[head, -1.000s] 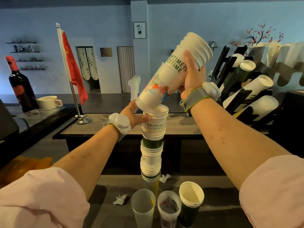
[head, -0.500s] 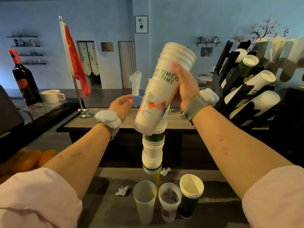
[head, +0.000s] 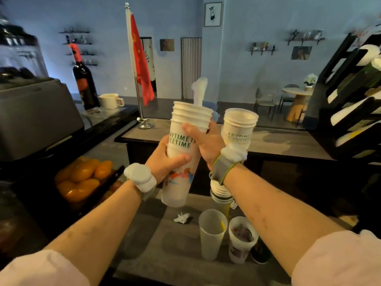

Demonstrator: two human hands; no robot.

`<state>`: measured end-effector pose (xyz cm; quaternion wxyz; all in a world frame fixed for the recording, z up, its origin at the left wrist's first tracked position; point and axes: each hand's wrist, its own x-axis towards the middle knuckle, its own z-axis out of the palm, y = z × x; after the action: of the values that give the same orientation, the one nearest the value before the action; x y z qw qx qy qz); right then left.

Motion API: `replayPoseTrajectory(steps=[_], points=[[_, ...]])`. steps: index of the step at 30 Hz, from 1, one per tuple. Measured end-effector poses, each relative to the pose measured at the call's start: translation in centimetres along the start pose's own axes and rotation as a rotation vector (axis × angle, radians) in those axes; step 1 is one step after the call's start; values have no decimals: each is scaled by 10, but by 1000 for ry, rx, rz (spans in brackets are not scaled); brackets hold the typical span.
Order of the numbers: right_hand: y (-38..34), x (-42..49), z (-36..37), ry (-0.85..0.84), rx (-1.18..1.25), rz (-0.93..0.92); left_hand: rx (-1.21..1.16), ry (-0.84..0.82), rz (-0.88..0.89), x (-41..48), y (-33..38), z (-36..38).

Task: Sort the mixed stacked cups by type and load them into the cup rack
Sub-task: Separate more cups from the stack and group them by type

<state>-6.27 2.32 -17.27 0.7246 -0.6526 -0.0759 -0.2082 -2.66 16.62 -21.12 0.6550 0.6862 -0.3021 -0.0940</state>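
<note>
1. Here, the left hand [head: 165, 159] and right hand [head: 206, 145] are both wrapped round one nested stack of white cups [head: 191, 118], held near upright above the counter. The left grips its middle, the right just under the rims.
2. Just to its right stands the tall mixed stack [head: 239, 129], partly hidden behind the right wrist.
3. The grey counter [head: 165, 244] carries a translucent cup [head: 211, 234], a printed cup [head: 242, 242] and a dark cup [head: 260, 253] near the tall stack's foot, with a crumpled paper scrap [head: 181, 217] beside them.
4. The black cup rack [head: 350, 100] fills the right edge, with white cups slanted in its slots.
5. At left sit a grey machine [head: 35, 116], oranges [head: 82, 178] below it, a wine bottle [head: 84, 83] and a white mug [head: 110, 100].
6. A red flag [head: 141, 65] on a chrome stand rises from the farther bar top [head: 278, 141]. Behind are blue walls with small shelves, a framed picture [head: 212, 14], and a round table [head: 296, 100] with chairs.
</note>
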Motion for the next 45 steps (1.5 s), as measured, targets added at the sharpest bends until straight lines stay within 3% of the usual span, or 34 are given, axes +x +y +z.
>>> replayPoseTrajectory(steps=[7,15,28,32,41,45], points=[[80,-23,24,120,-95,158,57,133,-140,-39,-67,-2],[87,-27,31,360,-85,255,217,242,-148,-61,-109,18],[91,-51,-7,290,-296,88,78,262,-523,-67,-186,40],[94,-61,-27,359,-243,110,205,319,-495,-71,-206,46],[87,-71,-64,418,-263,78,179,338,-514,-78,-217,53],[70,-69,-68,489,-235,16,192,472,-341,-61,-167,33]])
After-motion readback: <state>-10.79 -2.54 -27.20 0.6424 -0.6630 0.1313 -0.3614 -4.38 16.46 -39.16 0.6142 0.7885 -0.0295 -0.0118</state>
